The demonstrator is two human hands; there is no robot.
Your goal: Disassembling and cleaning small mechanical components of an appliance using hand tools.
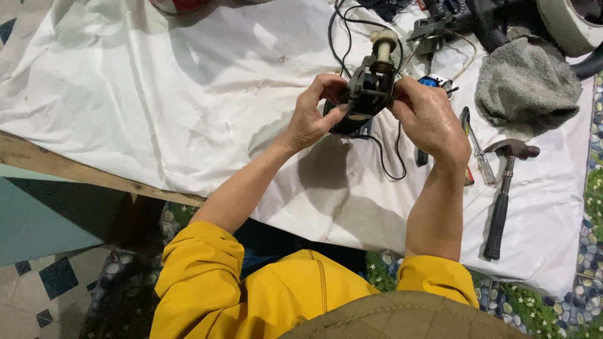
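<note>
Both of my hands hold a small black motor unit [369, 88] with a cream-coloured shaft piece on top, lifted just above a white cloth [157, 94]. My left hand [312, 113] grips its left side with fingers curled around the housing. My right hand [428, 116] grips its right side. A thin black cable [396, 150] hangs from the unit and loops on the cloth; more black wire runs away behind it.
A claw hammer [505, 188] and a clear-handled screwdriver [477, 150] lie on the cloth to the right. A grey rag [524, 81] sits at the back right beside a tape roll [565, 22]. More dark parts [433, 25] lie beyond the unit.
</note>
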